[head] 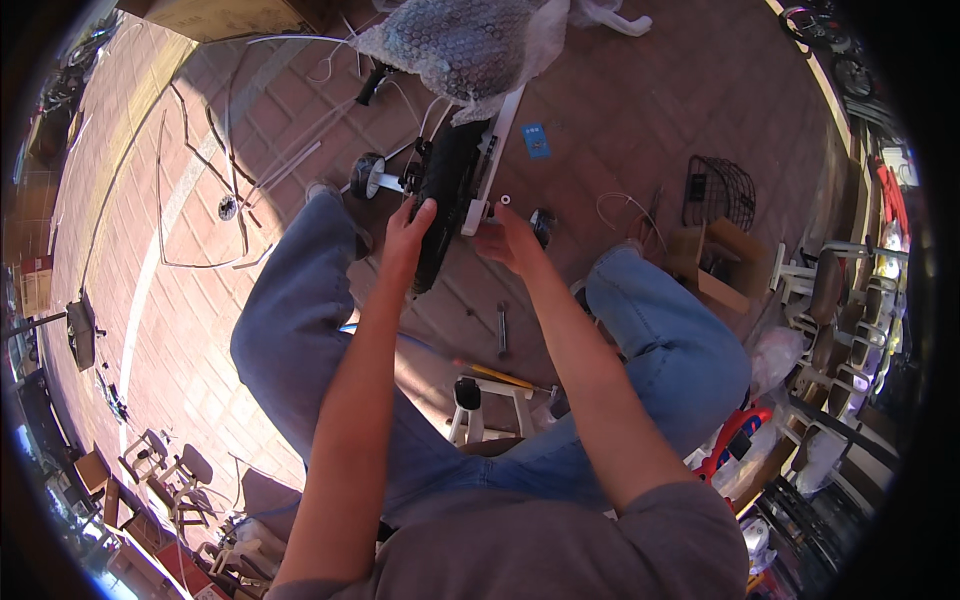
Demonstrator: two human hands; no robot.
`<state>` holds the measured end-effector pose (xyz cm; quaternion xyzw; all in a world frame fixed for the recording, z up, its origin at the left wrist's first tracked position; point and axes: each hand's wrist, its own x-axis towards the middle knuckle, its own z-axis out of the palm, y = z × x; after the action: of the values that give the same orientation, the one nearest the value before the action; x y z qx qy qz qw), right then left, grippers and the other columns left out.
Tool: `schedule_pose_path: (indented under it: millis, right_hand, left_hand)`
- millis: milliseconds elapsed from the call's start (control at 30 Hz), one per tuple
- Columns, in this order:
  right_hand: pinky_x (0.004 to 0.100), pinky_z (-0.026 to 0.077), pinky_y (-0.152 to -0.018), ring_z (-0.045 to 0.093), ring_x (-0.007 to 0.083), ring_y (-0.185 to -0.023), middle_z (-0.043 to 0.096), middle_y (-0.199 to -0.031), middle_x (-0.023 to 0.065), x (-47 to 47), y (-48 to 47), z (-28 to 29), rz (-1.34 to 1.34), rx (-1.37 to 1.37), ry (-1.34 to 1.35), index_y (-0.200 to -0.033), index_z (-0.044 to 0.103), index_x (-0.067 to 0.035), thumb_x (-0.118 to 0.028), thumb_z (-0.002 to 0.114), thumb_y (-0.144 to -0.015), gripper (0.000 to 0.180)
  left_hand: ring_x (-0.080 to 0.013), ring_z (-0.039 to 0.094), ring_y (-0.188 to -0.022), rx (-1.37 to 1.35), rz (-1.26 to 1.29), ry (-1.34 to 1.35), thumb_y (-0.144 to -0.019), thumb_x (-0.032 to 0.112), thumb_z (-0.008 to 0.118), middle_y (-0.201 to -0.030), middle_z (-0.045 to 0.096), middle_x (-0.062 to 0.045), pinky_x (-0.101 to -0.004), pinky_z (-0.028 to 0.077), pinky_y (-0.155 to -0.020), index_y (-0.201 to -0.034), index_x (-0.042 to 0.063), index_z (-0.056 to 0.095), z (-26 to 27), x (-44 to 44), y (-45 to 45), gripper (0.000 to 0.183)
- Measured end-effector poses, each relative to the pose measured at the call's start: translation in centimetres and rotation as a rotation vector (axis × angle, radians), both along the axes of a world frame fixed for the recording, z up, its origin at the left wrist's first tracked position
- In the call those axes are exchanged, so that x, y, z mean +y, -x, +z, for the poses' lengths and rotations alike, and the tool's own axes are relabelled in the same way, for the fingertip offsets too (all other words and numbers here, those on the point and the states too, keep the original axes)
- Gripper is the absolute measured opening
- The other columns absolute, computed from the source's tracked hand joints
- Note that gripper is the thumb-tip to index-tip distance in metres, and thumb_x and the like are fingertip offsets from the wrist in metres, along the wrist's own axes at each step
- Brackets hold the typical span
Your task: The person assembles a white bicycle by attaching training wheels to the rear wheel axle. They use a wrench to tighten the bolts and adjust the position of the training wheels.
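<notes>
A small bicycle with a black knobbly tyre (442, 202) stands between the person's knees, its saddle end covered in bubble wrap (457, 45). My left hand (407, 236) rests against the left side of the tyre, thumb on the tread. To the right of the wheel, my right hand (510, 238) is at the lower end of a white chain guard (480, 210), fingers partly hidden; whether it grips anything is unclear. A small white-rimmed washer or nut (505, 199) shows just above that hand. A training wheel (367, 175) on a white bracket sits left of the tyre.
A spanner (502, 330) and a yellow-handled screwdriver (495, 373) lie on the paving nearer the body. At right are an open cardboard box (720, 262) and a black wire basket (718, 191). A blue packet (535, 141) lies beyond the chain guard; loose straps (161, 195) lie left.
</notes>
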<state>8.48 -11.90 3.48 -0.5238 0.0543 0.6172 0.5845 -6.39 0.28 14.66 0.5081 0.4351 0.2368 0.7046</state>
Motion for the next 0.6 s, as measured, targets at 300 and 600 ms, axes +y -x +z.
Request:
schedule_pose_path:
  millis: [300,600]
  right_hand:
    - [0.0392,0.049,-0.072,0.058,0.0213,-0.072,0.059,-0.083,0.0098,1.8,-3.2,0.7,-0.075,-0.011,0.060,-0.105,0.053,-0.005,-0.048,0.040,-0.092,0.047]
    - [0.0335,0.051,-0.058,0.060,0.0208,-0.062,0.060,-0.070,0.0102,1.1,-7.3,7.1,0.063,-0.191,0.127,-0.083,0.054,-0.002,-0.045,0.044,-0.092,0.046]
  left_hand:
    - [-0.0135,0.057,-0.065,0.094,-0.270,0.080,-0.059,0.008,0.075,-0.080,0.061,-0.007,-0.0258,0.045,-0.062,-0.101,-0.005,0.058,0.3,-0.1,-0.7,0.047]
    - [-0.0142,0.057,-0.061,-0.036,-0.156,0.225,-0.060,0.004,0.072,-0.074,0.060,-0.005,-0.0265,0.045,-0.059,-0.090,-0.003,0.061,0.3,-4.5,-3.8,0.032]
